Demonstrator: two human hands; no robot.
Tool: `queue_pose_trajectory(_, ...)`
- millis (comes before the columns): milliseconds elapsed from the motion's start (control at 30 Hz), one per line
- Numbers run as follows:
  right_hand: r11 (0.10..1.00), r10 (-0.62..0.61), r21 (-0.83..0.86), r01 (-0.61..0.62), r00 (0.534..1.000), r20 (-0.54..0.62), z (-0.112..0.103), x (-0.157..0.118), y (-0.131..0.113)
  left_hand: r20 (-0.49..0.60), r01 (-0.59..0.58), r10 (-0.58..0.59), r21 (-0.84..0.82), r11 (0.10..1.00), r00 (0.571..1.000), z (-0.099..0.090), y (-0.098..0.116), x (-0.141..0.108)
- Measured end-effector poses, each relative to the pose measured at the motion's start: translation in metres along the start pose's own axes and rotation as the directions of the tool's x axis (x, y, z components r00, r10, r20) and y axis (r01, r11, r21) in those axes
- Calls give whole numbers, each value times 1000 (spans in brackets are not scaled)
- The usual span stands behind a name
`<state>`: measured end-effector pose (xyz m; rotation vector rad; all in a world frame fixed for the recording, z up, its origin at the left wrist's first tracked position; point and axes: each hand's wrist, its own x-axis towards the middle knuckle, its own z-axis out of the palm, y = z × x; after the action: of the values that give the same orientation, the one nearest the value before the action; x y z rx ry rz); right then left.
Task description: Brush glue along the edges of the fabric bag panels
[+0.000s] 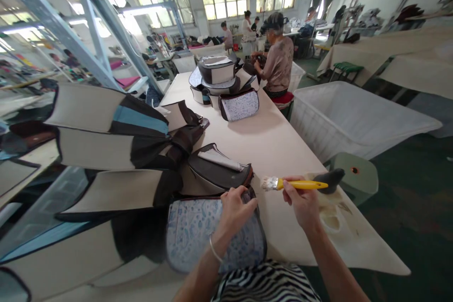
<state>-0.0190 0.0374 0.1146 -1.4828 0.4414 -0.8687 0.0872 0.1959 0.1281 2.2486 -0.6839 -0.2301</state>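
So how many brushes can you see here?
1: the yellow-handled brush, held in the right hand over the table. Others could be hidden among the piled pieces.

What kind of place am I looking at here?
Probably a sewing workshop or small factory: part-made bags crowd a long worktable, a big white bin stands beside it, and people work at tables behind.

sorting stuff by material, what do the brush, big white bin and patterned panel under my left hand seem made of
Brush: yellow handle probably plastic or painted wood, smooth and evenly coloured; bristle fibre unclear.
White bin: likely moulded plastic, slightly glossy, from its continuous rounded rim.
Patterned panel: looks like printed fabric, matt, with dark edging.
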Motion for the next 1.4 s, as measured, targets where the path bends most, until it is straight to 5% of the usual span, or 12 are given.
queue_pose_trajectory(133,992,27,122,-40,994,107,12,-3,-2,263,136,-21,-425,895,964,-12,-18,3)
queue_pose_trajectory(267,999,-20,35,12,968,249,27,-2,-2,302,172,27,-612,772,953,-15,-20,1)
queue_pose_trajectory(567,996,-50,-61,58,991,127,25,15,-3,247,136,53,-685,716,968,-22,-25,-6)
queue_pose_trajectory(767,994,65,68,-87,959,276,39,14,3,315,246,46,-816,524,948,-25,-31,-14)
queue_pose_trajectory(867,998,47,29,-54,979,196,45,15,6,335,286,41,-855,433,941,-25,-35,-17)
queue_pose_trajectory(1100,992,-82,-77,105,963,256,55,16,0,324,314,-23,-893,322,946,-19,-47,-20)
queue_pose_trajectory(1333,971,-174,-116,211,947,269,55,14,-6,318,316,-44,-903,291,947,-17,-51,-20)
queue_pose_trajectory(1400,967,-207,-65,246,911,357,57,10,-9,296,293,-37,-907,302,955,-17,-50,-19)
